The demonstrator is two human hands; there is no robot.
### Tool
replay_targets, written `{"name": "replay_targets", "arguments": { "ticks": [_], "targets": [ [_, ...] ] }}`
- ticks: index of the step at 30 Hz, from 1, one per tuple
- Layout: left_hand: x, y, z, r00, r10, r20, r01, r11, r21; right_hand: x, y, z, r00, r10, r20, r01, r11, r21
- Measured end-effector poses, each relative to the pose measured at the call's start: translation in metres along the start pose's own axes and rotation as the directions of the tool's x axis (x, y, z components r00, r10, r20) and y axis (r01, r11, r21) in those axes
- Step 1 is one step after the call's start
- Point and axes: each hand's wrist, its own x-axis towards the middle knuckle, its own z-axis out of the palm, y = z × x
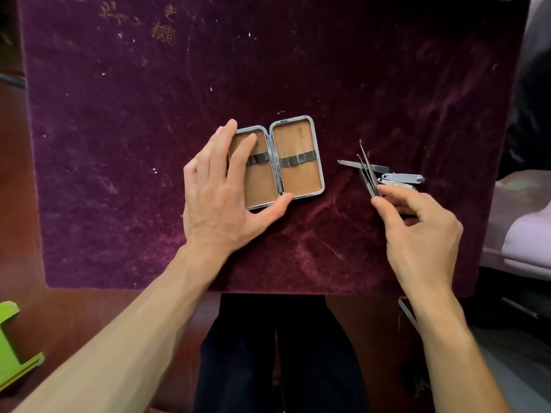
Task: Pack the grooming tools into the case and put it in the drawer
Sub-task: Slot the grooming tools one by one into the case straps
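A: Case count?

B: One. A small rectangular metal-rimmed case with tan lining [298,183], lying open and flat at the middle of a purple velvet cloth [328,70]. It had two halves joined by a centre hinge, with one dark elastic strap [298,161] across each.

A: Hands?

B: Two, both bare. The left hand [217,192] lay over the left half with its fingers straight and spread. Its thumb was braced against the near rim by the hinge. It pressed the case and did not clasp it.

A: The right one?

B: The right hand [417,231] pinched the near end of a slim ridged steel tool [369,184] narrowly between thumb and forefinger.

A: Tools?

B: All were in one loose pile right of the case, well apart from it. I counted one flat steel file [357,165], two thin wire picks [365,153], the pinched tool, and two folding nail clippers [402,177] side by side. The overlap left that tally uncertain.

A: Any writing?

B: Gold stitched characters [162,29] sat at the cloth's far left, and I couldn't read them. A faint mark inside the right half was too small to read.

A: Surroundings?

B: One brown wooden table [89,308] lay under the cloth. One green plastic object [12,347] sat at the near left edge.
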Motion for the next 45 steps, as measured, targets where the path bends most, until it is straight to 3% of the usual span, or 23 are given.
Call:
{"name": "replay_targets", "arguments": {
  "ticks": [21, 28, 37, 42, 45],
  "targets": [
    [0.0, 0.0, -0.001, 1.0, -0.006, 0.01, 0.006, 1.0, -0.002, 0.001, -0.009, -0.002, 0.999, -0.009, 0.041, 0.012, 0.996, -0.092],
    [-0.001, -0.001, 0.001, 1.0, -0.005, 0.004, 0.005, 1.0, 0.002, -0.004, -0.017, -0.009, 0.998, 0.043, 0.052, -0.044, 0.999, 0.017],
    [-0.001, -0.001, 0.0, 1.0, -0.009, 0.015, 0.009, 1.0, 0.008, -0.017, -0.043, 0.008, 0.968, 0.049, 0.246, -0.085, 0.986, 0.14],
    [-0.001, -0.001, 0.001, 1.0, -0.006, 0.018, 0.006, 1.0, 0.021, -0.023, -0.043, 0.016, 0.899, 0.135, 0.416, -0.25, 0.939, 0.238],
    [-0.001, -0.001, 0.002, 1.0, 0.001, 0.014, -0.002, 1.0, 0.031, -0.027, -0.042, 0.018, 0.888, 0.174, 0.426, -0.311, 0.91, 0.276]
  ]
}}
